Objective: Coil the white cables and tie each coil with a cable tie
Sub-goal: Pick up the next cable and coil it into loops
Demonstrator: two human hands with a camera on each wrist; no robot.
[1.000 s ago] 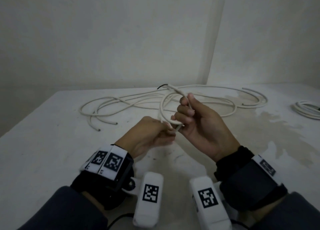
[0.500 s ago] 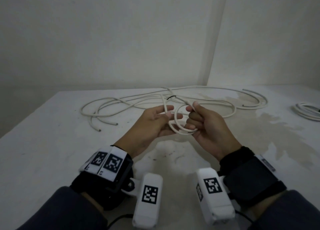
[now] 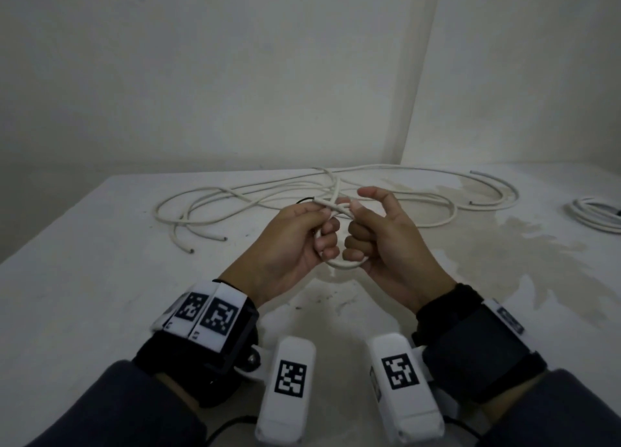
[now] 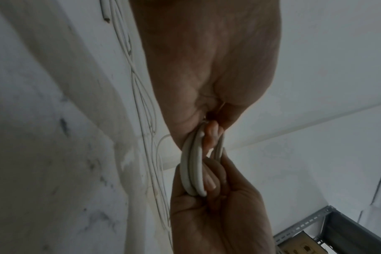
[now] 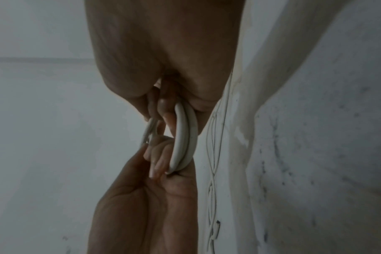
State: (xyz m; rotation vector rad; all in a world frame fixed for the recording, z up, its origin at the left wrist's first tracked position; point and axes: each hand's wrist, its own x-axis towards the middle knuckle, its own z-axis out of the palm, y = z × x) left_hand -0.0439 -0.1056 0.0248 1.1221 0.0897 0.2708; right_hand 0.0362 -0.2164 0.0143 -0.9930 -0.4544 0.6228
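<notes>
A small coil of white cable [image 3: 344, 264] hangs between both hands above the table [image 3: 84, 278]. My left hand [image 3: 302, 238] curls its fingers round the coil's left side. My right hand [image 3: 369, 231] grips the right side, index finger raised. The wrist views show two turns of the coil [image 4: 192, 165] [image 5: 183, 137] pinched by fingers of both hands. The cable's dark tip [image 3: 307, 199] sticks out above the left hand. The rest of the white cable [image 3: 235, 194] trails away in loose loops on the table behind the hands.
A second white cable bundle [image 3: 594, 214] lies at the table's far right edge. Walls meet in a corner behind the table. A damp stain [image 3: 504, 245] spreads over the right half. A metal shelf frame [image 4: 315, 221] shows in the left wrist view.
Both hands have drawn closer to me and together. The loop, held mostly by the right hand before, is now gripped on both sides as a tighter two-turn coil.
</notes>
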